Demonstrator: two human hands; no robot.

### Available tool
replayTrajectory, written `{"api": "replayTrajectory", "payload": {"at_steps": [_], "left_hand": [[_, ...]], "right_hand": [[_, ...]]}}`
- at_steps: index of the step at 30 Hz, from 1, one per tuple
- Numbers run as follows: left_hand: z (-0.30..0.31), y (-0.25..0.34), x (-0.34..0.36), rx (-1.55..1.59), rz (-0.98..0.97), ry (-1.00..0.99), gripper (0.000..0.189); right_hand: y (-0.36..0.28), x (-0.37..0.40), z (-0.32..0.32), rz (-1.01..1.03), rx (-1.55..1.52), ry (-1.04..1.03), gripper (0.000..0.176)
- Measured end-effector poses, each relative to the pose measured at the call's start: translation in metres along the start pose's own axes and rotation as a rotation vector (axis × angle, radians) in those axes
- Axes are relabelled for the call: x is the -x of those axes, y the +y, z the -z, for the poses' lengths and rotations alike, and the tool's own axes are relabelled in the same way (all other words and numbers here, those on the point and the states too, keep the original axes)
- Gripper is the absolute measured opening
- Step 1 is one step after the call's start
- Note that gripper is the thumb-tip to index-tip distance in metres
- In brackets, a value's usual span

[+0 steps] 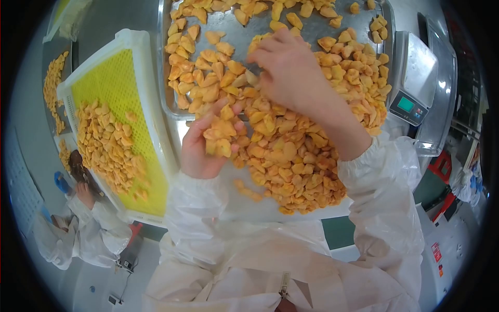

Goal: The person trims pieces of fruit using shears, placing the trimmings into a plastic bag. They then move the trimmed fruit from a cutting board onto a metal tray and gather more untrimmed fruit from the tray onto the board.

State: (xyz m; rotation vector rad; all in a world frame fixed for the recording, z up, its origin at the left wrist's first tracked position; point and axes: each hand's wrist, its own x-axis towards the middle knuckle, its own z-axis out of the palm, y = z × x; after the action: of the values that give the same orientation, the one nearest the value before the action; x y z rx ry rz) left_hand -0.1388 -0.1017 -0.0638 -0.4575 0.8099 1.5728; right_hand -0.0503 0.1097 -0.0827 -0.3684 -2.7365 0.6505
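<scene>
My left hand (204, 151) is turned palm up and cradles several orange-yellow chunks (221, 132), its fingers curled up around them. Above it to the right, my right hand (287, 67) reaches over the heap, palm down. Its fingers are bent and apart, with the tips right by loose chunks (251, 78) and a gap between thumb and forefinger. The big heap of chunks (296, 161) spreads from a shallow metal tray (228, 23) towards my body, beneath my right forearm.
On the left stands a white-framed tray (141, 67) with a yellow mesh bottom (104, 75) and more chunks on it. A digital scale (418, 73) sits right of the metal tray. Beyond the mesh tray, a person in white sleeves (99, 223) works at another table.
</scene>
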Motion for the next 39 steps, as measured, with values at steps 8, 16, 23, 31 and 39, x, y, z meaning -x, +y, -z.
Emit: {"api": "replayTrajectory", "payload": {"at_steps": [8, 16, 23, 31, 39], "left_hand": [[0.004, -0.002, 0.003, 0.012, 0.028, -0.075, 0.049], [0.005, -0.008, 0.006, 0.161, -0.026, -0.133, 0.036], [-0.019, -0.018, 0.009, -0.217, -0.153, 0.058, 0.038], [-0.006, -0.017, 0.006, -0.085, -0.061, 0.079, 0.038], [-0.007, -0.009, 0.005, 0.156, -0.049, -0.299, 0.056]], "right_hand": [[-0.027, -0.006, 0.008, -0.039, -0.075, -0.031, 0.021], [-0.022, 0.031, 0.03, -0.147, -0.278, 0.01, 0.023], [-0.009, 0.036, 0.024, -0.17, -0.3, 0.079, 0.018], [-0.061, 0.033, 0.028, -0.085, -0.325, 0.059, 0.016], [0.004, 0.057, 0.068, -0.351, -0.34, 0.169, 0.023]]}}
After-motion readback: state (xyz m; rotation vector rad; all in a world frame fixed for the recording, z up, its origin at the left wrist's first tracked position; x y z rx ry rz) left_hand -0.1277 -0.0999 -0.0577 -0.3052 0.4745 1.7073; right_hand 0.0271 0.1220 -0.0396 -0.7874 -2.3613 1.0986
